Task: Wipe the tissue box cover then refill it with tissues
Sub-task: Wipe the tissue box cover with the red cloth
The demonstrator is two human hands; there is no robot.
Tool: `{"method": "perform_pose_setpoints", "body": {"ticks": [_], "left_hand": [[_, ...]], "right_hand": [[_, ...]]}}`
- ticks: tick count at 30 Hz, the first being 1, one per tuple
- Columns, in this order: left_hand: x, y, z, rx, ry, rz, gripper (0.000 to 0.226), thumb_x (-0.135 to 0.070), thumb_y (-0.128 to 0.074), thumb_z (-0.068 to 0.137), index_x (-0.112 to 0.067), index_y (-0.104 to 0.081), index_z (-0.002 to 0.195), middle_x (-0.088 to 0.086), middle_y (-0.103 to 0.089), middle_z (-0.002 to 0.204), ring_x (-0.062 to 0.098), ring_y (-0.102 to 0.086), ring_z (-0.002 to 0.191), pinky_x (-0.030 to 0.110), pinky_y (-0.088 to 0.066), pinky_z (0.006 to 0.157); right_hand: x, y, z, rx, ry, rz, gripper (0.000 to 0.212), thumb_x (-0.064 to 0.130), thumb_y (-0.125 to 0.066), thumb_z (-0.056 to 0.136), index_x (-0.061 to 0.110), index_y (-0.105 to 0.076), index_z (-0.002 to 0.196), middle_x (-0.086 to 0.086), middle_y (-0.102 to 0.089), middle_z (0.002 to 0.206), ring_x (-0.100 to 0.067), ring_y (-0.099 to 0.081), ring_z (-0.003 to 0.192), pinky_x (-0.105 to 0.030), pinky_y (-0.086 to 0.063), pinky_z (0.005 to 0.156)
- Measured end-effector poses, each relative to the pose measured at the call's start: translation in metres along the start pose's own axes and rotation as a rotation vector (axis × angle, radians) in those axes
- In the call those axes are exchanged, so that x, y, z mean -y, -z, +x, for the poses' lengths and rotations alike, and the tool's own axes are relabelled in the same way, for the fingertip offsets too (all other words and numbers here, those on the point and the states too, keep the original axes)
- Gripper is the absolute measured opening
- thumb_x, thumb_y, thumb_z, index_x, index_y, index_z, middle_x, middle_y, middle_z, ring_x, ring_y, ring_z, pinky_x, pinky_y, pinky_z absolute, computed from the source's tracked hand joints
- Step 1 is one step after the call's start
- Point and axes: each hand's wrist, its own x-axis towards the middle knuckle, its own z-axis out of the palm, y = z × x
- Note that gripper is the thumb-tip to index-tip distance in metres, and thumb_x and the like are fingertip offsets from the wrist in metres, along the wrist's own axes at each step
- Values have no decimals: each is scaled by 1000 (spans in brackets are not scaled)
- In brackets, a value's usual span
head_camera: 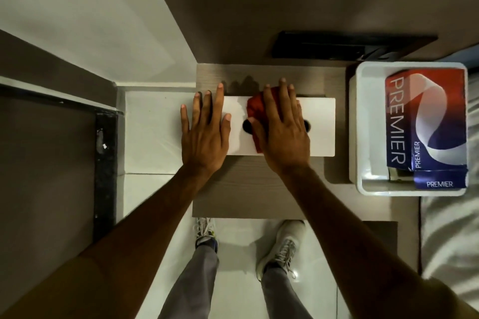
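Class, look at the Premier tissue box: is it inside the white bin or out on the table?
Inside. The Premier tissue box lies within the white bin, whose rim shows all around it.

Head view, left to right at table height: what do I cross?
left hand → right hand pressing the red cloth → bare right end of the tissue box cover → left wall of the white tray → Premier tissue box

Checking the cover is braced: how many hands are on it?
2. The left hand lies flat on the left end of the tissue box cover; the right hand presses the red cloth onto its middle.
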Motion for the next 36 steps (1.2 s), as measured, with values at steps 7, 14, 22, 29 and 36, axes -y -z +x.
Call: {"method": "perform_pose_setpoints", "body": {"ticks": [7, 14, 22, 29, 36], "left_hand": [[1, 0, 1, 2, -8, -43, 62, -50, -16, 107, -30, -1, 164, 9, -23, 170, 29, -15, 159, 58, -11, 128], [1, 0, 1, 26, -2, -49, 63, -51, -18, 107, -30, 1, 163, 10, -21, 171, 31, -13, 160, 60, -12, 127], [1, -3, 0, 26, 2, -63, 62, -50, -18, 107, -30, 1, 164, 12, -21, 170, 32, -14, 159, 62, -12, 127], [3, -4, 0, -5, -19, -46, 59, -48, -14, 109, -31, 1, 163, 9, -23, 170, 30, -15, 159, 61, -12, 127], [3, -3, -1, -23, -21, -33, 59, -47, -14, 109, -29, -2, 164, 10, -25, 169, 31, -18, 159, 60, -13, 127]], "right_hand": [[31, -3, 22, -57, -217, 65, 67, 54, -32, 106, 24, -15, 163, -9, -2, 173, -33, 3, 159, -55, -18, 127], [14, 8, -7, 130, -14, 66, 64, 41, -39, 107, 30, -11, 163, -2, 7, 172, -28, 9, 159, -57, -24, 125], [33, -1, -37, 137, 65, 67, 71, 24, -54, 105, 30, -12, 163, -3, 7, 172, -27, 5, 159, -52, -33, 121], [-13, 6, -46, -44, -267, 122, 64, 41, -38, 107, 28, -11, 163, -4, 6, 173, -31, 7, 159, -60, -25, 123], [-23, 2, -66, -13, -85, 47, 68, 54, -26, 105, 26, -6, 164, -5, 4, 173, -28, 4, 159, -56, -25, 125]]}}
